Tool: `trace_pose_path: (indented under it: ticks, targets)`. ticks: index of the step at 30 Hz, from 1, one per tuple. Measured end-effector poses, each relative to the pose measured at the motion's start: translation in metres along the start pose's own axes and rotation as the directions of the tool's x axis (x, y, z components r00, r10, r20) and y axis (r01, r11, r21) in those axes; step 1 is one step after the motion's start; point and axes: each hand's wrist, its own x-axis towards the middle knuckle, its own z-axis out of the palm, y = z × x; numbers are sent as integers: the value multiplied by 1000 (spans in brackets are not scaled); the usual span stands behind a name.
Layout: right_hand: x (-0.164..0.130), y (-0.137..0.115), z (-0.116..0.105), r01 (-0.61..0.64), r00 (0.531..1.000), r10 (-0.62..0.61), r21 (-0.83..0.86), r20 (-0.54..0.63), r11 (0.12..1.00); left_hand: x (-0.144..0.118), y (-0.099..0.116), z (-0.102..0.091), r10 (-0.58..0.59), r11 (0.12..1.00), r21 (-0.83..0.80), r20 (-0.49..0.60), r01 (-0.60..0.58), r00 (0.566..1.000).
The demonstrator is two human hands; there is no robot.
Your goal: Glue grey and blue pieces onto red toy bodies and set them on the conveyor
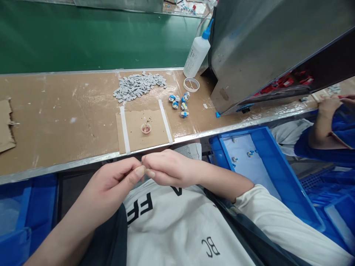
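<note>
Head view: we hold our left hand nearer us than the cup and left of it, thumb and forefinger drawn together. Grey pieces lie on the tabletop beyond the cup, which stands on cardboard. Our right hand, also nearer us, meets the left at the fingertips; we cannot tell whether either grips anything. Blue-and-grey parts lie right of the cup. We judge this close fingertip work; the next move calls for a steady pinch.

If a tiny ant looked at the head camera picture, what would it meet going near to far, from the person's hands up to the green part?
Left hand and right hand side by side → cup → grey pile → green strip.
</note>
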Motion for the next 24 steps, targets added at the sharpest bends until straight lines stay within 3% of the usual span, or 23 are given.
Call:
trace_pose_path:
  ticks: [10, 16, 20, 24]
  targets:
    - [0, 8, 3, -46, 999, 47, 72, -17, 996, 4, 1, 7, -60, 998, 18, -55, 61, 997]
    - [3, 15, 6, -137, 990, 138, 170, 3, 976, 9, -8, 9, -35, 999, -19, -72, 33, 997]
    - [4, 14, 6, -165, 985, 174, 229, -20, 959, 13, -23, 10, -66, 982, -178, -6, 64, 998]
    - [6, 10, 1, -98, 995, 101, 232, -1, 968, 14, -35, 8, -155, 859, -463, 169, 217, 973]
